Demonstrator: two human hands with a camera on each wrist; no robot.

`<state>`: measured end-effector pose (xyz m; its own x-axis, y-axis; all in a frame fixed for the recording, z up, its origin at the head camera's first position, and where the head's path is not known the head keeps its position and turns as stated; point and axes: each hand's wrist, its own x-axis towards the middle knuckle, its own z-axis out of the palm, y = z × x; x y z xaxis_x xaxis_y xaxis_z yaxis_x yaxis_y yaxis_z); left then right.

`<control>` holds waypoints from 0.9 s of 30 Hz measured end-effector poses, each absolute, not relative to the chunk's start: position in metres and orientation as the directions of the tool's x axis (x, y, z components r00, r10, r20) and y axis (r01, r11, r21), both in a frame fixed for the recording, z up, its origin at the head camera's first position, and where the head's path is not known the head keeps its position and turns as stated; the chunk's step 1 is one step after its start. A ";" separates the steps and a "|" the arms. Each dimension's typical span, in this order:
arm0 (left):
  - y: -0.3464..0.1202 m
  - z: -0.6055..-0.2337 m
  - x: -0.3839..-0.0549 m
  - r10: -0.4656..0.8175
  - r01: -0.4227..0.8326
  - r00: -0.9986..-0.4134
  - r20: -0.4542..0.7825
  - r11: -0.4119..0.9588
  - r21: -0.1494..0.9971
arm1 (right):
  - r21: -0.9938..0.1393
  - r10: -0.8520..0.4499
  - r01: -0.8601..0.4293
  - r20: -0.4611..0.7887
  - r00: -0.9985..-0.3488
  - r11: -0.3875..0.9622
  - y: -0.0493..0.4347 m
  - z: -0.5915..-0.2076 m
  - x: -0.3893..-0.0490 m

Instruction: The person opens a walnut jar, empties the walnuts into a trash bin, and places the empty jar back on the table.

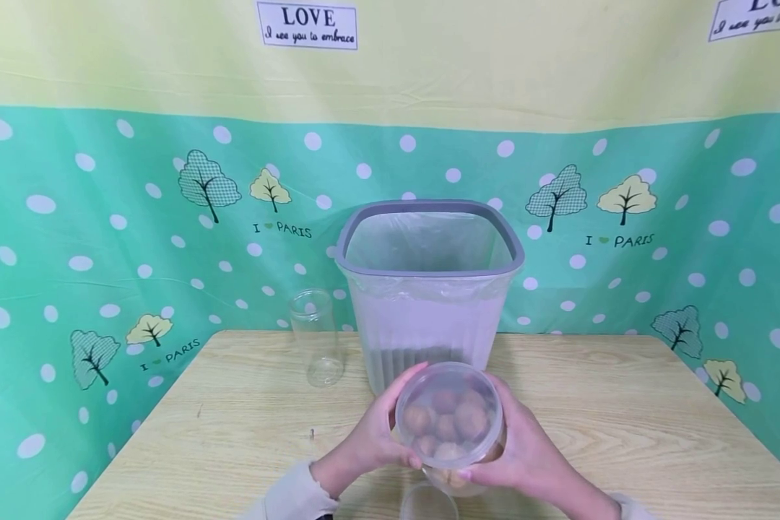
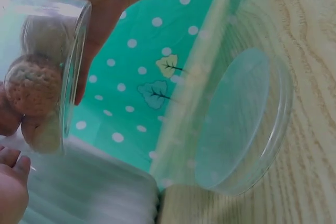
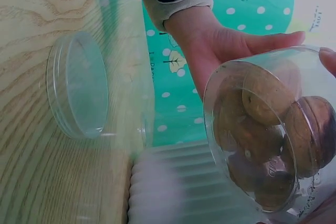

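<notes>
Between both hands is a clear round jar (image 1: pixel 450 419) with a cloudy round top facing the head camera. Inside are several brown, rough balls (image 3: pixel 310 135) that look like walnuts. My left hand (image 1: pixel 380 433) grips the jar's left side, its thumb at the front. On the opposite side my right hand (image 1: pixel 526 448) holds it, thumb also at the front. The jar is tilted and lifted off the table. Below it on the table lies a shallow clear round lid (image 1: pixel 429 502), cut off by the head view's lower edge.
A light bin (image 1: pixel 429 318) with a grey rim and a clear liner stands just behind the jar. Left of the bin is a tall clear glass container (image 1: pixel 316 336). The wooden table (image 1: pixel 624 419) meets a green dotted curtain (image 1: pixel 136 267) behind.
</notes>
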<state>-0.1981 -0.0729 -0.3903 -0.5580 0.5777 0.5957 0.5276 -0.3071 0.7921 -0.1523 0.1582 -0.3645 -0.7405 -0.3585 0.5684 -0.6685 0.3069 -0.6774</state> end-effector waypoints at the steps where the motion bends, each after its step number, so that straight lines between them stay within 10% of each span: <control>1: -0.073 -0.391 -0.198 0.572 0.532 -0.559 0.601 -0.310 0.788 | -0.680 -0.356 -0.666 0.567 -0.743 0.308 0.158 -0.364 -0.152; 18: -0.065 -0.399 -0.184 0.442 0.472 -0.736 0.513 -0.208 0.857 | -0.704 -0.225 -0.541 0.497 -0.838 0.461 0.150 -0.368 -0.150; 27: -0.066 -0.410 -0.183 0.461 0.457 -0.726 0.510 -0.231 0.859 | -0.659 -0.232 -0.552 0.512 -0.827 0.511 0.151 -0.370 -0.151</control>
